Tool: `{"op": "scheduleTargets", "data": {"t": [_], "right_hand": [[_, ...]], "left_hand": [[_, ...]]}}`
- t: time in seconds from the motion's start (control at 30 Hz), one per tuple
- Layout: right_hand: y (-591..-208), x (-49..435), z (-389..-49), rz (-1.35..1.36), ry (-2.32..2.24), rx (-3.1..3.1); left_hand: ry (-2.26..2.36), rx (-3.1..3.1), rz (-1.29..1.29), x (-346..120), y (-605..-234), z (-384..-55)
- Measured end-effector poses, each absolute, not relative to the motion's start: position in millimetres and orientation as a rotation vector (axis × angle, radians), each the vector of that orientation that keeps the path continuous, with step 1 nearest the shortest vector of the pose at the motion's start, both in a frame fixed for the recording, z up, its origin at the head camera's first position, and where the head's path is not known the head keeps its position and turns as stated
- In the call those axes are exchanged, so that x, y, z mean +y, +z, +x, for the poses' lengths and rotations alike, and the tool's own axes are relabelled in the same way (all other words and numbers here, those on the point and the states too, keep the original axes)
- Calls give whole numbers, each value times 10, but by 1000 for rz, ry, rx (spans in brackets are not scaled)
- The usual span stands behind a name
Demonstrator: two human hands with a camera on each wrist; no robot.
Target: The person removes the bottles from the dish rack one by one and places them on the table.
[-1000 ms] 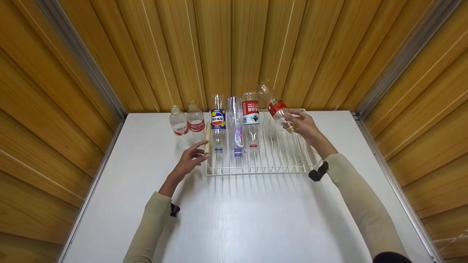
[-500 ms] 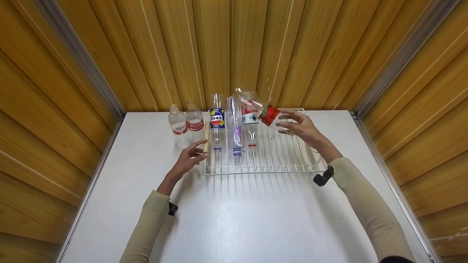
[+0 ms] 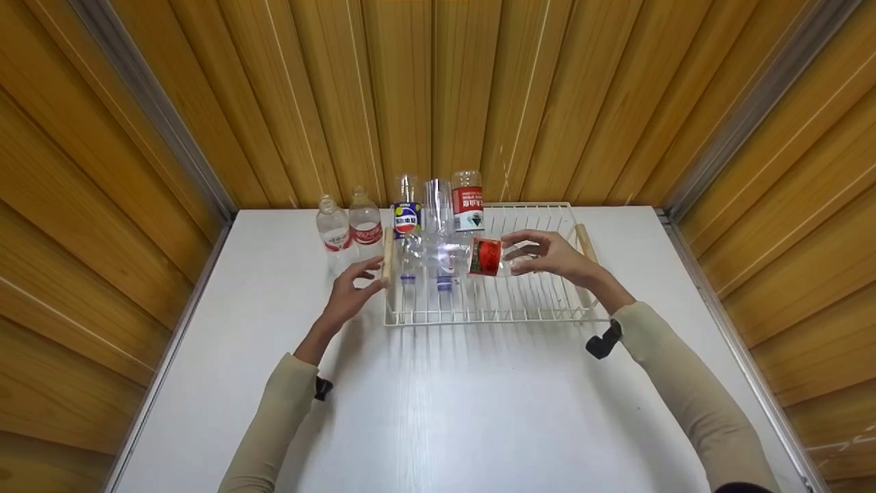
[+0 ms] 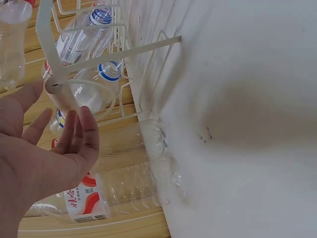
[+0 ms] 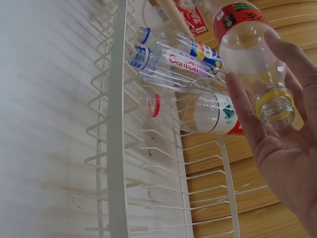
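My right hand (image 3: 540,255) grips a clear plastic bottle (image 5: 250,52) with a red label, near its yellow-ringed neck. The bottle lies sideways over the white wire dish rack (image 3: 493,322), its base pointing left, overlapping the bottles there in the head view. In the rack stand a blue-labelled bottle (image 3: 407,213), a purple-labelled bottle (image 5: 173,64) and a red-and-white-labelled bottle (image 3: 468,202), necks down toward the front. My left hand (image 3: 352,294) is at the rack's left wooden handle (image 4: 60,96), its thumb and fingertips on either side of it.
Two clear bottles, one with a red-and-white label (image 3: 335,236) and one with a red label (image 3: 366,226), stand upright left of the rack. Another wooden handle (image 3: 585,246) is on the rack's right side. Wood-look panels (image 3: 458,89) close off the table's (image 3: 445,411) back and sides.
My right hand has moved left and slightly down with the bottle, turning it from a slant to nearly level, base to the left. My left hand has stayed at the handle.
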State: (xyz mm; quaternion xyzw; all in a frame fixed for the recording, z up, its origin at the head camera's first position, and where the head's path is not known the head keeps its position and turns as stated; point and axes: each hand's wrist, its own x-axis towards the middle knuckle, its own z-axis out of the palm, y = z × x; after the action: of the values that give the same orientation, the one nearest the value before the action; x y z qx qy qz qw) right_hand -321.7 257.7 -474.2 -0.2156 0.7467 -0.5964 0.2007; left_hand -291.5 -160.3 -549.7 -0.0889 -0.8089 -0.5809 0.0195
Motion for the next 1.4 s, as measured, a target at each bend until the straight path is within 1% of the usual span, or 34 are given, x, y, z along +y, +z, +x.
{"op": "scheduleTargets", "data": {"t": [0.1, 0.17, 0.23, 0.43, 0.57, 0.77, 1.4], "right_hand": [[-4751, 2567, -3198, -602, -1630, 2099], [-4759, 2562, -3187, -611, -1608, 2109], [-4764, 2559, -3176, -631, -1586, 2115], [-4757, 2537, -3139, -714, -1515, 2112], [-4744, 2522, -3120, -736, -1465, 2127], [-4728, 2502, -3089, -754, -1439, 2125], [-4706, 2397, -3044, -837, -1462, 2147]], "left_hand": [[-1781, -2466, -240, -1592, -5377, -2931], [-1775, -2460, -282, -1583, -5273, -2937], [-1783, -2491, -386, -1572, -5161, -2933], [-1768, -2647, -808, -1521, -4908, -2854], [-1733, -2697, -939, -1475, -4841, -2815], [-1622, -2796, -1022, -1431, -4823, -2802], [-1483, -2896, -1093, -1364, -4824, -2808]]}}
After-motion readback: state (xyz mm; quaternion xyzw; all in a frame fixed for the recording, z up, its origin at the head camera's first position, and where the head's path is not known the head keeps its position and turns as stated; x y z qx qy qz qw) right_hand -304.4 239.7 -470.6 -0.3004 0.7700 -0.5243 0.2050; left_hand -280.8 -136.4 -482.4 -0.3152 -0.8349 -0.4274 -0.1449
